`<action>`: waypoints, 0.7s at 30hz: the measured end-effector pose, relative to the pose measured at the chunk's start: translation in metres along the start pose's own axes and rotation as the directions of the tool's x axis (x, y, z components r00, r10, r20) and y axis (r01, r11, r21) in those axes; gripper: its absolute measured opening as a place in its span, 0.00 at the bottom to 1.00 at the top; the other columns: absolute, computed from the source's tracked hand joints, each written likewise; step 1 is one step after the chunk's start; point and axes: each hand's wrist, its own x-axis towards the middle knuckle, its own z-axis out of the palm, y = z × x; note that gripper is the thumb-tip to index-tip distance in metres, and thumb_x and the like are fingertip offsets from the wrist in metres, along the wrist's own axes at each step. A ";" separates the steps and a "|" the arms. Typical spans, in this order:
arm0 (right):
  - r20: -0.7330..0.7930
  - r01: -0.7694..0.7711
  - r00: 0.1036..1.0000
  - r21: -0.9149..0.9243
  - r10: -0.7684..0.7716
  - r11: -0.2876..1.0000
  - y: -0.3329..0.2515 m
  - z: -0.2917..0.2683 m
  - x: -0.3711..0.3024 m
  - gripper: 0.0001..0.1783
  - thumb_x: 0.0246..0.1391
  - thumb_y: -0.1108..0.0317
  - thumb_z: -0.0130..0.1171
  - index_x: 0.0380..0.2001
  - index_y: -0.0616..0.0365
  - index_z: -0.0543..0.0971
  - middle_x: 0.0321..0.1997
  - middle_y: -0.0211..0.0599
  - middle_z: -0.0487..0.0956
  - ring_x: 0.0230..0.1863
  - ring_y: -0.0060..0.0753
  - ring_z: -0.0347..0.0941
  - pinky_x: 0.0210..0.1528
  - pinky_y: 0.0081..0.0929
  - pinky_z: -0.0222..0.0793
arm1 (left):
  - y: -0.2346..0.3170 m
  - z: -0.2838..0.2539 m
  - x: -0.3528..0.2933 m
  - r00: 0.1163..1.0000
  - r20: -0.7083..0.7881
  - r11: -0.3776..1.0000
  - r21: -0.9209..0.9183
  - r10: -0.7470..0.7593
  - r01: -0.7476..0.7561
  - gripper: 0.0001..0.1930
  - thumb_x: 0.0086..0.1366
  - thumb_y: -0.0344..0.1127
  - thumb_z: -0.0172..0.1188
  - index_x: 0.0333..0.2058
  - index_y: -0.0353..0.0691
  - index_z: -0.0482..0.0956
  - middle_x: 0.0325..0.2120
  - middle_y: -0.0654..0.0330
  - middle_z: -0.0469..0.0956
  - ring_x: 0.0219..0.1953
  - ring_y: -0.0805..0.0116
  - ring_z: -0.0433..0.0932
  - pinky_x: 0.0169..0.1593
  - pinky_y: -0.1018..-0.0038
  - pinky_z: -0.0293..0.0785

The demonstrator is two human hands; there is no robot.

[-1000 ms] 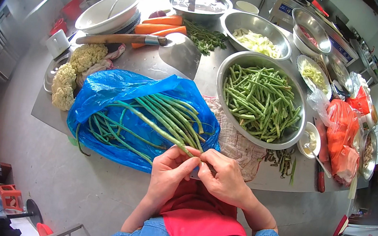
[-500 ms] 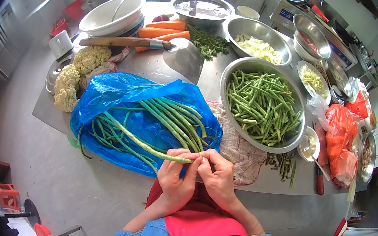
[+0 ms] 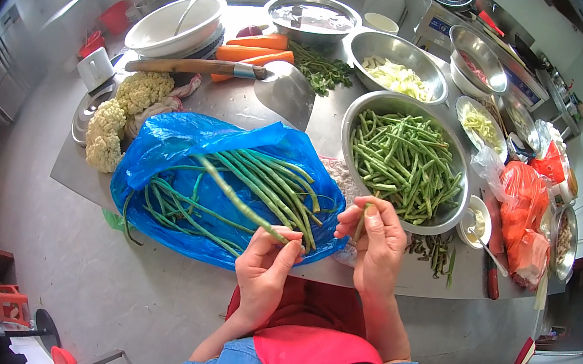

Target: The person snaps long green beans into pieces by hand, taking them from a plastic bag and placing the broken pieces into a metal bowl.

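My left hand (image 3: pixel 262 275) pinches the end of a long green bean (image 3: pixel 233 200), which slants up and left over an open blue plastic bag (image 3: pixel 163 138). More long beans (image 3: pixel 261 185) lie in the bag. Apart from it, my right hand (image 3: pixel 379 258) grips a short bean piece (image 3: pixel 361 225) between thumb and fingers. That hand is close to the near rim of a steel bowl (image 3: pixel 347 145) heaped with short bean pieces (image 3: pixel 405 168). A patterned cloth (image 3: pixel 341 176) lies partly hidden between bag and bowl.
Bean trimmings (image 3: pixel 437 260) and a red-handled knife (image 3: pixel 492 281) lie right of my right hand. Behind the bag are cauliflower (image 3: pixel 106 134), a wooden-handled cleaver (image 3: pixel 282 91) and carrots (image 3: pixel 250 53). A red plastic bag (image 3: pixel 524 196) stands at the right.
My hands were together on the bean. Now they are apart: the right has moved right and up with a short broken-off piece, and the left keeps the long bean.
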 end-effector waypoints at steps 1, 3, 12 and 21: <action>0.000 0.033 0.999 -0.008 -0.033 0.999 -0.005 0.001 0.000 0.12 0.66 0.67 0.45 0.39 0.65 0.75 0.30 0.34 0.75 0.25 0.20 0.68 0.30 0.18 0.69 | 0.006 0.000 0.000 1.000 -0.005 1.000 -0.001 0.003 -0.003 0.05 0.66 0.23 0.55 0.40 0.32 0.77 0.36 0.63 0.74 0.35 0.77 0.76 0.39 0.81 0.73; 0.059 0.067 0.996 -0.073 -0.063 0.995 -0.010 0.001 0.000 0.11 0.65 0.68 0.47 0.41 0.64 0.75 0.31 0.35 0.76 0.26 0.19 0.68 0.31 0.18 0.68 | 0.016 -0.001 0.001 0.990 0.067 0.991 -0.043 -0.126 0.129 0.07 0.67 0.26 0.53 0.42 0.32 0.76 0.34 0.63 0.74 0.35 0.77 0.76 0.40 0.81 0.73; 0.453 -0.092 0.802 -0.548 0.388 0.831 -0.001 0.040 0.026 0.12 0.59 0.64 0.59 0.37 0.63 0.78 0.24 0.22 0.73 0.26 0.08 0.63 0.24 0.13 0.59 | 0.018 -0.018 -0.009 0.960 0.191 0.979 0.014 -0.203 0.204 0.09 0.70 0.31 0.50 0.43 0.34 0.76 0.25 0.69 0.72 0.25 0.84 0.67 0.28 0.85 0.64; 0.524 -0.197 0.740 -0.430 0.421 0.881 0.012 0.043 0.019 0.10 0.60 0.64 0.58 0.35 0.62 0.77 0.24 0.21 0.74 0.26 0.09 0.68 0.27 0.12 0.66 | 0.012 -0.019 -0.007 0.990 0.084 0.922 0.363 0.112 -0.135 0.06 0.67 0.26 0.52 0.30 0.33 0.75 0.21 0.60 0.71 0.20 0.74 0.69 0.24 0.78 0.64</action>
